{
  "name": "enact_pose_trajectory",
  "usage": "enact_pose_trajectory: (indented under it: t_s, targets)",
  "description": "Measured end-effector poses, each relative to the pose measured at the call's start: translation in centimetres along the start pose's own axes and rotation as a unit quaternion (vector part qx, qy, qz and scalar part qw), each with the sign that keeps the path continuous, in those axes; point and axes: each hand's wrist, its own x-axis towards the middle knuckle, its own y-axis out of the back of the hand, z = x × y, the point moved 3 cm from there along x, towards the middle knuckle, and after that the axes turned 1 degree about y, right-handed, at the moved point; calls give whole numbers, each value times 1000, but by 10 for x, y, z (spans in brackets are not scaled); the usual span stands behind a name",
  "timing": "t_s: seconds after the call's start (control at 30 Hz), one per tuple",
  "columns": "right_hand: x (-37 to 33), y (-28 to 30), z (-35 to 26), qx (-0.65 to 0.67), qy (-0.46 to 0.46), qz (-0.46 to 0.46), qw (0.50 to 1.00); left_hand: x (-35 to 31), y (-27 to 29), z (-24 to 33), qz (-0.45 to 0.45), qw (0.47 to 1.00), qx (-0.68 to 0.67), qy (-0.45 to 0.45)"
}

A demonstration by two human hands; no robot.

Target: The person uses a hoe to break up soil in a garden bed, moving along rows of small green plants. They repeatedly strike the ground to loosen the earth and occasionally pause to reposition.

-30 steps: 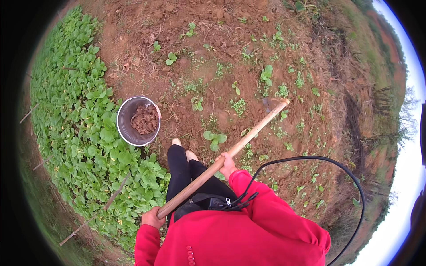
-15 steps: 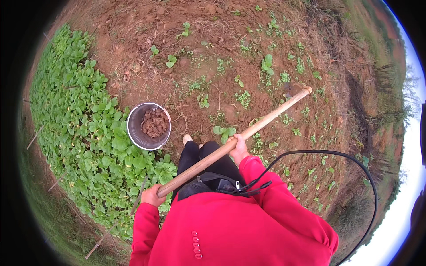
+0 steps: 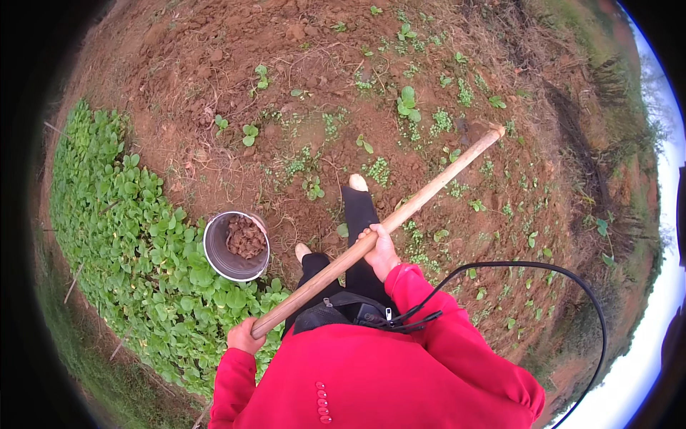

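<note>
A long wooden-handled hoe (image 3: pixel 429 191) slants across my front from lower left to upper right. My left hand (image 3: pixel 245 335) is wrapped round its near end, beside the leafy green plants. Farther up the handle, my right hand (image 3: pixel 383 250) grips it in front of my thighs. At the far end a dark blade (image 3: pixel 466 130) shows faintly against the soil, just off the ground or touching it; I cannot tell which. To the left of my legs stands a bucket (image 3: pixel 247 271) holding brown clumps (image 3: pixel 245 237), apart from both hands.
Dense green leafy plants (image 3: pixel 143 250) fill the left side, with thin sticks along their outer edge. Reddish soil (image 3: pixel 193 107) with scattered seedlings (image 3: pixel 408 104) lies ahead and right. Dry brush (image 3: pixel 572 136) borders the right. A black cable (image 3: pixel 572 279) loops by my right arm.
One foot has stepped forward, right of the other. The bucket and plants now sit lower and farther left in view. Both hands keep their hold on the hoe.
</note>
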Motion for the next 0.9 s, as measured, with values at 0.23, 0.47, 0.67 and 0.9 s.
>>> enact_pose_trajectory:
  t_s: [0.23,0.47,0.67,0.9]
  targets:
    - [57,-7,-74,5,-29,45,999,62,-4,73,-3,1000,9,8]
    - [100,-50,-177,6,-31,-14,999,126,3,164,1,1000,17,11]
    - [137,-104,-272,-61,34,18,997,179,28,272,-11,999,13,32]
    - [149,-93,-211,-128,-40,119,984,138,90,314,-113,977,-30,176]
